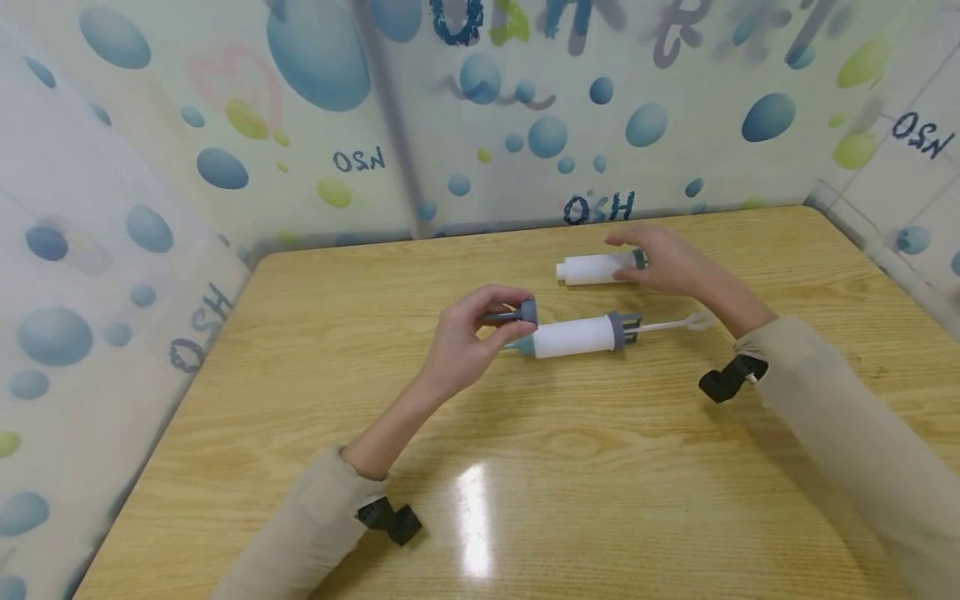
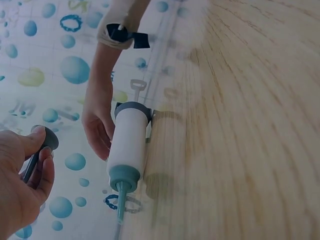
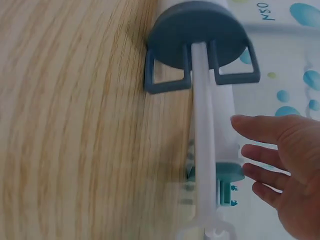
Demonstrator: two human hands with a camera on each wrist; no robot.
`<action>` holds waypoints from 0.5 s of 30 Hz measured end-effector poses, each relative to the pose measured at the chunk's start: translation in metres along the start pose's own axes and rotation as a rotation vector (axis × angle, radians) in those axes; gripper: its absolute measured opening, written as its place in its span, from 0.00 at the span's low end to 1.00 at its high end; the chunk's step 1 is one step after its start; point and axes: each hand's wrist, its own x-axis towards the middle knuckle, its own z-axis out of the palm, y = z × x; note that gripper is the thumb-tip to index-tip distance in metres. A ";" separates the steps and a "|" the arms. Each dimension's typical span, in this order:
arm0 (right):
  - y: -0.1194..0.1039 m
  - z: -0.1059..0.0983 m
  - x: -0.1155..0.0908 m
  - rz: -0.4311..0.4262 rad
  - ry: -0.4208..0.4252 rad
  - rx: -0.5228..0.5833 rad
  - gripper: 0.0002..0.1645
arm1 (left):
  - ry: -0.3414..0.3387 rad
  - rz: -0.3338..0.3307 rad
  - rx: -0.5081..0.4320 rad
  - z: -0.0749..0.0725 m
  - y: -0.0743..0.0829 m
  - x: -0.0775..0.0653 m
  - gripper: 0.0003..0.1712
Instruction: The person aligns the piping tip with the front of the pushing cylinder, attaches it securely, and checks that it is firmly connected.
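My left hand pinches a dark grey nozzle with a thin stem and a wide round end between thumb and fingers. Just beyond it on the table lies a large syringe with a white barrel. The syringe has a grey looped collar, a white plunger rod ending in a ring handle, and a teal nozzle. Farther back, a second white barrel lies on its side, its dark collar at the right end. My right hand is at that collar, fingers spread and thumb overlapping the barrel.
The wooden table runs back to a wall patterned with bubbles and letters. A side wall borders it on the left. Black wrist cameras sit on both sleeves, the right one low over the table.
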 end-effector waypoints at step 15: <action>0.018 0.008 0.007 0.055 -0.112 -0.053 0.32 | 0.003 -0.017 0.018 0.000 -0.003 0.000 0.18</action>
